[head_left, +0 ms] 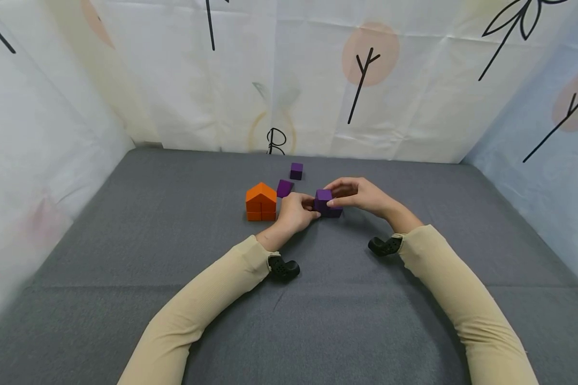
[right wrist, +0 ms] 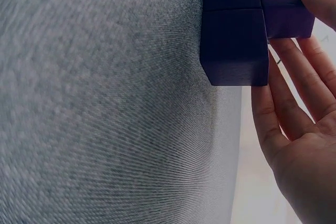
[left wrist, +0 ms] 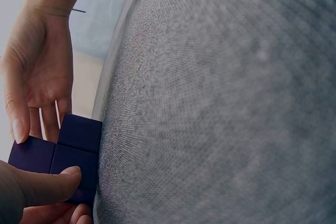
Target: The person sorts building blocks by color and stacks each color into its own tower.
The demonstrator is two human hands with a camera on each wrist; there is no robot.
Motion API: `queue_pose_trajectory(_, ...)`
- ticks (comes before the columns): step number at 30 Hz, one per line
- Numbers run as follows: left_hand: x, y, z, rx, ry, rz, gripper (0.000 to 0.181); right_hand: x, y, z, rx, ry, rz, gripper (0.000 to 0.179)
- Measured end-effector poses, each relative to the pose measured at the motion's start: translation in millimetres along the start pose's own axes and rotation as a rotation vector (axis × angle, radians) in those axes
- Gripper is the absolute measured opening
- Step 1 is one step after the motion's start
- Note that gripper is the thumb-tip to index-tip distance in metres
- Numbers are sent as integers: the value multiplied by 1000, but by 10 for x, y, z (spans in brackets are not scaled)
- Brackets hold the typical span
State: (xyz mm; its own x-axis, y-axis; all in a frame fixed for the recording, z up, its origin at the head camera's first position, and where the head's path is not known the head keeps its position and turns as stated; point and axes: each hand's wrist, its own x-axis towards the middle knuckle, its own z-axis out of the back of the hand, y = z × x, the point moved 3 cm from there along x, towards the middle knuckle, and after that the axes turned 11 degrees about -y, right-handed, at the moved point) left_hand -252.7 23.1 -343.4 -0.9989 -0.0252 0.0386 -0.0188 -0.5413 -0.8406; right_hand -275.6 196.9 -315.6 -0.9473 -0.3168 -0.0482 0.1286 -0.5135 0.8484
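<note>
Two purple cubes lie side by side on the grey cloth, and an upper purple cube sits on the left one. My left hand pinches the lower left cube, its thumb flat on the near face. From the other side my right hand holds the upper cube between thumb and fingers. The lower right cube touches its neighbour below the right hand's fingers. In the right wrist view only the left thumb's tip shows at the top edge.
Left of my left hand stands an orange block house with a peaked top. Behind that hand lies a slanted purple block, and farther back a loose purple cube. A printed curtain borders the grey table.
</note>
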Motion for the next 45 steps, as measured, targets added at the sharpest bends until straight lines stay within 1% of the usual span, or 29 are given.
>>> queue_pose_trajectory(4,1,3,4,-4,-3,9,34,9,1,-7,4,3,0,44)
queue_pose_trajectory(10,-1,14,24,2,-18,4,33,33,23,-14,6,28,9,45)
queue_pose_trajectory(17,2,23,36,3,-25,26,35,55,49,-14,-2,57,14,46)
queue_pose_trajectory(22,4,28,44,7,-30,19,34,65,63,-9,-1,77,17,47)
queue_pose_trajectory(26,6,31,57,9,-29,23,34,94,81,20,-7,54,30,47)
queue_pose_trajectory(29,3,33,64,7,-28,31,35,144,104,35,28,21,48,47)
queue_pose_trajectory(33,-6,40,61,10,-27,25,35,225,133,24,72,1,61,48)
queue_pose_trajectory(39,-19,49,56,4,-18,9,35,345,109,-21,43,-12,50,49)
queue_pose_trajectory(45,-34,51,66,-9,-5,3,34,517,69,-65,17,-31,30,49)
